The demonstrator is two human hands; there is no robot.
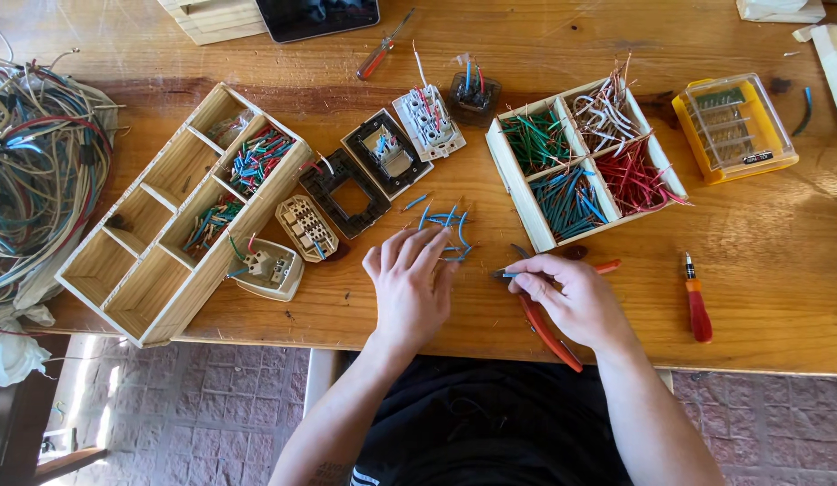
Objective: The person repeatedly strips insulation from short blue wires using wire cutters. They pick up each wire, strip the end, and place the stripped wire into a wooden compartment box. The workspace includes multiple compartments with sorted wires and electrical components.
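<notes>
My left hand (409, 283) lies flat, fingers spread, on the wooden table (778, 234), its fingertips touching a small pile of short blue wire pieces (447, 227). My right hand (571, 297) grips red-handled pliers (549, 331), whose jaws point left toward a bit of blue wire at the tip. Ahead of my hands lie several dismantled wall switches and black frames (382, 153).
A four-part wooden box (585, 162) holds green, white, blue and red wire pieces. A long wooden tray (180, 211) stands at left beside a tangle of cables (36, 153). A yellow bit case (733, 128) and red screwdrivers (697, 301) lie right and at the back.
</notes>
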